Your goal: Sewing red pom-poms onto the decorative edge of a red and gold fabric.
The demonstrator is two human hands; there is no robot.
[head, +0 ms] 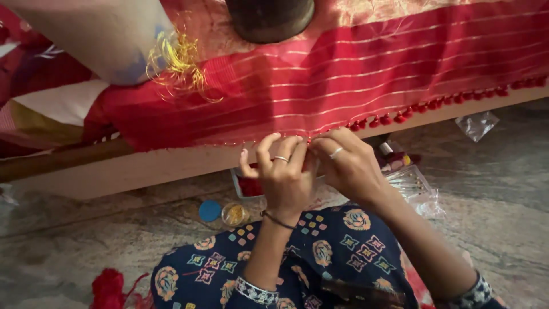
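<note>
Both hands meet at the lower hem of the red cloth point(366, 74), which drapes over the edge of a low wooden ledge point(143, 166): the left hand point(283, 171) has its grip pinched closed on the hem with thumb and fingers, and the right hand point(349, 163) is closed beside it on the same edge (whether it also holds a needle or thread is too small to tell). The cloth looks light, soft and slippery, so I judge it best held right at the hem, close beside the row of red tassels point(434, 104). Below the cloth, on the floor, sit a small jar of gold beads point(234, 214) and a blue lid point(210, 210).
</note>
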